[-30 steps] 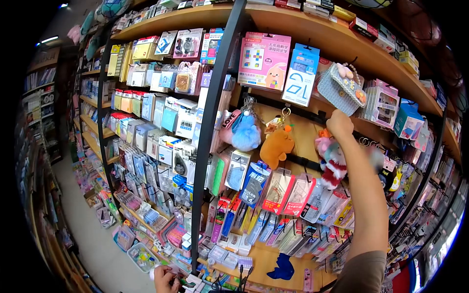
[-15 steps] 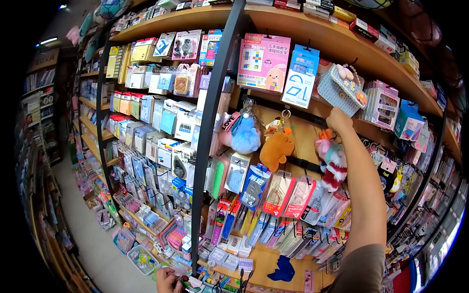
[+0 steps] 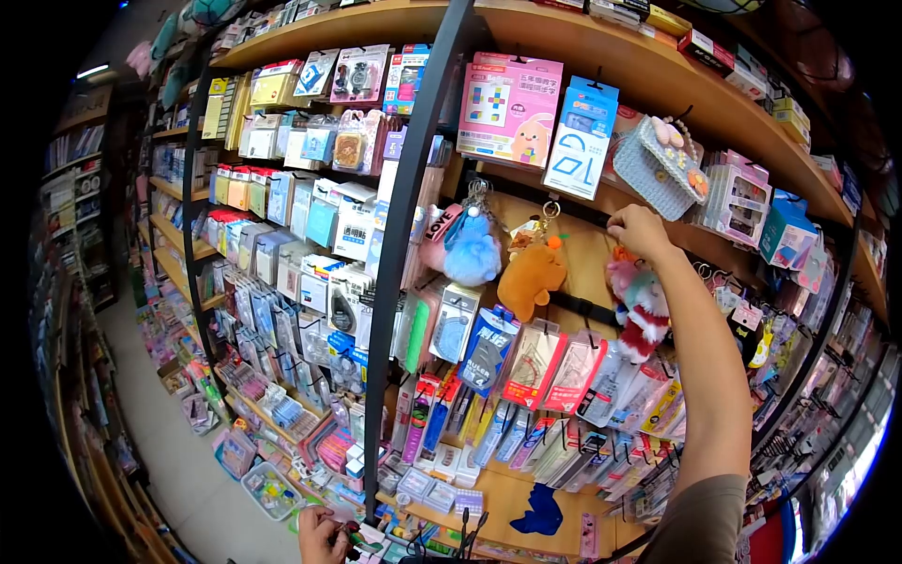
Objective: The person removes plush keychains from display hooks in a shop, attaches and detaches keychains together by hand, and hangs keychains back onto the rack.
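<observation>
My right hand [image 3: 641, 233] is raised to the dark rail on the shelf's back panel, its fingers closed. What they pinch is hidden. Directly beneath it hang plush keychains [image 3: 642, 305] in pink, grey, red and white. An orange-brown plush keychain [image 3: 533, 279] hangs to the left by a gold ring, and beyond it is a fluffy blue pompom keychain [image 3: 472, 254]. A pale blue knitted pouch [image 3: 660, 169] with flowers hangs just above my right hand. Low in the view, my left hand [image 3: 319, 538] is closed around something small, dark and partly green, too unclear to name.
A black upright post [image 3: 404, 235] divides the two shelf bays. Packaged rulers [image 3: 490, 352] and stationery hang on hooks below the plush toys. A pink boxed set [image 3: 508, 111] hangs above. On the floor at left stands a clear plastic bin [image 3: 272, 491]; an aisle runs beside it.
My right hand has shifted slightly left along the rail, away from the pouch. The view has moved a little, and my left hand stays low, still closed.
</observation>
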The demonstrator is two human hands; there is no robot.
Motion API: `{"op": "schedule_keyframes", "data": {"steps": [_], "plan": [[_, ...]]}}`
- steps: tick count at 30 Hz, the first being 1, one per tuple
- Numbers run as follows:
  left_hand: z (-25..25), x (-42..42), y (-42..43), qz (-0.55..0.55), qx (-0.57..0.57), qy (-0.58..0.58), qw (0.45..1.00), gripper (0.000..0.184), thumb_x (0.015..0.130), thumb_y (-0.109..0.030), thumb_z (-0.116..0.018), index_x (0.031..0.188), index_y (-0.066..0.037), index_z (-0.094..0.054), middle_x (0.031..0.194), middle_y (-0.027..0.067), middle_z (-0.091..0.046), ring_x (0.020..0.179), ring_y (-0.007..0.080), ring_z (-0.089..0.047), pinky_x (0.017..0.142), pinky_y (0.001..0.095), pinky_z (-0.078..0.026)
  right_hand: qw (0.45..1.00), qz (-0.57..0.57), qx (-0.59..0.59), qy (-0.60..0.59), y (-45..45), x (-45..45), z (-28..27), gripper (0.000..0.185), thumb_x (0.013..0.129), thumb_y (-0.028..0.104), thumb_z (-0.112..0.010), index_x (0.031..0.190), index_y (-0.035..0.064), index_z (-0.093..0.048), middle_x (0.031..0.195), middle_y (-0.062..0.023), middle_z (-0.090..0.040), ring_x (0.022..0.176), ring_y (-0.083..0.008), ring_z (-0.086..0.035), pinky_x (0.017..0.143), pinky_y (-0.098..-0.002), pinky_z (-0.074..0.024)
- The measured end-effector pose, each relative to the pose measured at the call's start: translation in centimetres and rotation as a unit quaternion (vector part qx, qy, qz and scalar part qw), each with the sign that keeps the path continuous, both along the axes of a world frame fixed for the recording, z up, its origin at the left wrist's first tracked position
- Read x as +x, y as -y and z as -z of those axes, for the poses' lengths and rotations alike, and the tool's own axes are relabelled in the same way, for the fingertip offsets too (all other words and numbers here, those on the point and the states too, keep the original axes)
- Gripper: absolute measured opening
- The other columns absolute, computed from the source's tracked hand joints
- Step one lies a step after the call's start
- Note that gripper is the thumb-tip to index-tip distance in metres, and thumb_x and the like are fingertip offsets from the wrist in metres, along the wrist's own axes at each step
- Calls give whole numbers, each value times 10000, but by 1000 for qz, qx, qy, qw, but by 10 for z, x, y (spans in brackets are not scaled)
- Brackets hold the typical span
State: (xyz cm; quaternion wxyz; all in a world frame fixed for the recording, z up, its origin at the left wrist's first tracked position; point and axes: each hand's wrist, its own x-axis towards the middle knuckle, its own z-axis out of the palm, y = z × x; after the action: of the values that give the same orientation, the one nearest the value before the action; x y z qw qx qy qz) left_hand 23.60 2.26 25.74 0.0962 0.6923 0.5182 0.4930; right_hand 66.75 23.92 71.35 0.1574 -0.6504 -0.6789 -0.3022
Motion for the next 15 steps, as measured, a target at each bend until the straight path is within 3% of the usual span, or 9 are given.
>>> {"op": "schedule_keyframes", "data": {"steps": [1, 7, 15], "plan": [[-1, 1, -1, 0, -2, 0, 1000, 100, 726, -80, -580, 744, 4, -527, 961, 189, -510, 871, 364, -471, 772, 431, -380, 999, -21, 34, -2, -4, 1, 4, 141, 742, 189, -602, 806, 102, -692, 831, -128, -651, 842, -285, -611, 751, -425, -462], [-7, 2, -4, 14, 9, 15, 1000, 93, 720, -73, -581, 747, 3, -535, 951, 192, -510, 868, 363, -469, 768, 435, -382, 992, -41, 115, 31, -9, -4, 7, 156, 746, 126, -548, 786, 65, -686, 781, -173, -635, 760, -325, -613, 727, -410, -480], [-5, 3, -9, 12, 11, 18, 1000, 90, 716, -69, -584, 735, 5, -538, 945, 195, -514, 868, 367, -474, 773, 436, -384, 992, -64, 85, 67, -17, -5, 0, 154, 723, 104, -543, 765, 58, -684, 766, -181, -630, 764, -330, -609, 714, -415, -481]]}}
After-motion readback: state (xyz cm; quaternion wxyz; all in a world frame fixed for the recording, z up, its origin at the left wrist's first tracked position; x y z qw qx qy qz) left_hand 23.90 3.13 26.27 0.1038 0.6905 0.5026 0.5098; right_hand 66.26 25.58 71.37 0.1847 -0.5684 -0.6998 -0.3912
